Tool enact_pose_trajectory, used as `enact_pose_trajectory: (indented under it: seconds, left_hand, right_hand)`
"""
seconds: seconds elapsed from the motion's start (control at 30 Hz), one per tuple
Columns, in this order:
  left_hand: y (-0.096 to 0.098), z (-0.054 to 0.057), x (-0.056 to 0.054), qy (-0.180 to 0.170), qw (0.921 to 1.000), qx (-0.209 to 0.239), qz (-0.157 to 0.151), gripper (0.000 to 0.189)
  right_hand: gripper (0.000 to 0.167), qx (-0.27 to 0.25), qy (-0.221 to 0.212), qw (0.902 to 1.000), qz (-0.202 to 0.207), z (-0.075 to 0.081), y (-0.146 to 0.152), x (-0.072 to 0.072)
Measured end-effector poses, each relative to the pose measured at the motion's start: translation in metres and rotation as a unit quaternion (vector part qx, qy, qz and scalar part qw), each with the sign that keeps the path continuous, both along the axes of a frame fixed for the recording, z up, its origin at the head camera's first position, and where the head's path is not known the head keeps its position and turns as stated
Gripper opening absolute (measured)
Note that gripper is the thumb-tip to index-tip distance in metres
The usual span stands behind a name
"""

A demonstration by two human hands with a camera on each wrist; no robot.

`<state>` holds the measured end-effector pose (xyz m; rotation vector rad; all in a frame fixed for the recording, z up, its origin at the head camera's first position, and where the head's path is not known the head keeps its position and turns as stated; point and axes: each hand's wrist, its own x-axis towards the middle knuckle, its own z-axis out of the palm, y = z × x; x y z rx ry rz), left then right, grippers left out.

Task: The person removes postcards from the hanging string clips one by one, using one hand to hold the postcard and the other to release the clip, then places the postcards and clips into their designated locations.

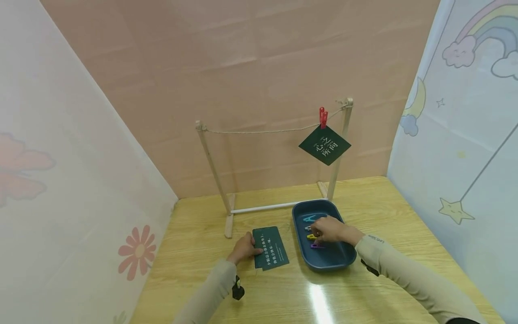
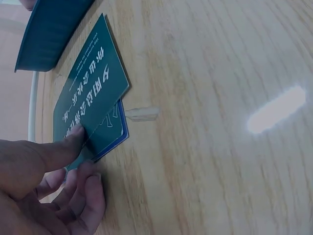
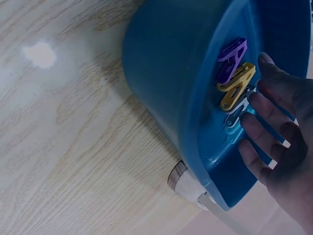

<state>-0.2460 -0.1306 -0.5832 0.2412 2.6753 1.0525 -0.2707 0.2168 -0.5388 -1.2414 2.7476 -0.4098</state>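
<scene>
My left hand [image 1: 244, 248] is at the left edge of a small stack of dark green cards [image 1: 275, 247] with white writing. In the left wrist view the thumb lies on the top card [image 2: 93, 81] and the fingers curl at its edge, pinching it. A lower card [image 2: 116, 128] with a blue edge sticks out beneath. My right hand [image 1: 329, 228] reaches into a blue basin [image 1: 323, 266]. Its spread fingers hover beside a purple clothespin [image 3: 232, 59], a yellow clothespin [image 3: 238, 87] and a grey clothespin [image 3: 236, 112], gripping none. A light-blue clothespin [image 1: 309, 218] lies farther back.
Behind the basin stands a wooden frame [image 1: 212, 166] with a rope [image 1: 259, 132] strung between its posts. Red clothespins [image 1: 323, 118] hold a green card [image 1: 325, 146] near the rope's right end. A white bar [image 1: 263, 208] joins the feet. Printed sheets flank the table.
</scene>
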Motion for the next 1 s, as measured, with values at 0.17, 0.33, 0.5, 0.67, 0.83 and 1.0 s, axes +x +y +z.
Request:
enact_pose_trajectory:
  seconds: [0.17,0.33,0.5,0.67,0.83,1.0]
  left_hand:
    - [-0.002,0.003,0.001,-0.012,0.9990,0.043,-0.005,0.027]
    - [-0.003,0.004,0.002,-0.011,0.9985,0.053,-0.009,0.019]
    - [-0.002,0.006,-0.002,0.007,0.9993,0.038,0.001,0.014]
    - [0.002,0.009,-0.010,0.039,0.9966,0.073,-0.005,0.013]
    - [0.008,0.015,-0.013,0.086,0.9875,0.131,-0.014,0.016]
    - [0.017,0.020,-0.015,0.141,0.9796,0.143,-0.006,0.020]
  right_hand:
    - [0.023,0.001,0.002,1.0000,-0.003,-0.001,0.002,-0.002]
    - [0.022,0.001,0.014,0.9998,-0.015,0.001,0.005,-0.003]
    - [0.020,-0.012,0.034,0.9993,-0.007,0.007,0.010,-0.005]
    - [0.019,-0.039,0.088,0.9953,0.001,0.014,0.013,-0.007]
    - [0.019,-0.070,0.147,0.9867,0.001,0.020,0.013,-0.012]
    - [0.015,-0.095,0.180,0.9790,-0.012,0.028,0.012,-0.018]
